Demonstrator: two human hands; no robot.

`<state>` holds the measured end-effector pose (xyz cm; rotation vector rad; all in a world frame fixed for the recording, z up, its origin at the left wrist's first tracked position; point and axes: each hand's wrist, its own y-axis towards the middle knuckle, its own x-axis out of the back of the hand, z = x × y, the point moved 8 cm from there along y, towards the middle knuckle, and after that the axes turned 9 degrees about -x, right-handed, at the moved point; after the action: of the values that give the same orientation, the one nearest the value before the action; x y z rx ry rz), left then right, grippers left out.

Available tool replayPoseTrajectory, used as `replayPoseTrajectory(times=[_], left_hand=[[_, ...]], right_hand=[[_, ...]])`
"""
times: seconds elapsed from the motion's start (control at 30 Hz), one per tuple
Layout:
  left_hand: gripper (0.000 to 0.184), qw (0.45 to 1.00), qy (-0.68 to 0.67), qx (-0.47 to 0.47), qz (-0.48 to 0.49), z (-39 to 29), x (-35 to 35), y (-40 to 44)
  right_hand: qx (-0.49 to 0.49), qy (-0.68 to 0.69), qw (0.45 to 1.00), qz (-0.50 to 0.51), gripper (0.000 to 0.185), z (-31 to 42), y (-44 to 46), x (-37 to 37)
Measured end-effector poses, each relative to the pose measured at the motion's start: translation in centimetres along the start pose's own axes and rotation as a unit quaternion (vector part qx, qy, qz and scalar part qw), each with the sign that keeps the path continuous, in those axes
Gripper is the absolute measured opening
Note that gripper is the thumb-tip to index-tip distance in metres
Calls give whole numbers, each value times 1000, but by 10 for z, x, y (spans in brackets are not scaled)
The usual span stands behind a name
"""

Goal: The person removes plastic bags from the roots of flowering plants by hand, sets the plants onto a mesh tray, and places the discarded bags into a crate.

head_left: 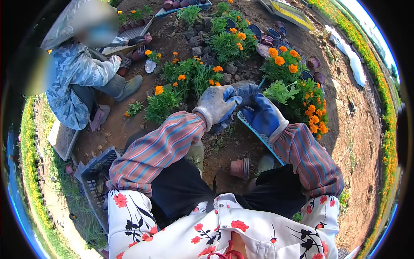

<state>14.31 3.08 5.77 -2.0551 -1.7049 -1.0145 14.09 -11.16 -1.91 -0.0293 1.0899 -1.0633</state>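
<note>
My left hand [217, 103], in a grey glove with blue patches, is closed with its fingers curled at the near side of a dark, thin-walled plant pot [246, 92]. Against the pot's other side, my right hand [265, 115], in a blue-coated glove, is bent closed. The pot is partly hidden by the fingers, and I cannot see its inside. Orange marigolds [183, 86] grow in a clump just beyond my left hand. More marigold plants [297, 86] stand beside and beyond my right hand. A blue-edged tray [264, 139] lies below my right hand.
A reddish pot [239, 168] lies between my feet. At left is a dark plastic crate [92, 172]. A co-worker [82, 69] sits at upper left near stacked pots [137, 54]. A yellow tray [293, 16] and a white sheet [351, 58] lie at upper right.
</note>
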Motion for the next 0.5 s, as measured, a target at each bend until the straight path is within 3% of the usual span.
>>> replayPoseTrajectory(times=[0.13,0.2,0.23,0.43,0.5], left_hand=[[14,939,-331,96,-9,20,-2,2],[12,902,-412,124,-46,15,18,1],[10,920,-376,105,-47,16,29,3],[12,887,-431,84,-143,34,90,-14],[12,850,-479,98,-197,55,111,-21]], right_hand=[[-20,-10,999,31,22,8,10,-10],[-16,-26,999,39,23,15,13,-21],[-4,-18,999,47,24,19,13,-27],[27,-5,996,81,24,30,28,-15],[-5,33,999,40,25,26,39,9]])
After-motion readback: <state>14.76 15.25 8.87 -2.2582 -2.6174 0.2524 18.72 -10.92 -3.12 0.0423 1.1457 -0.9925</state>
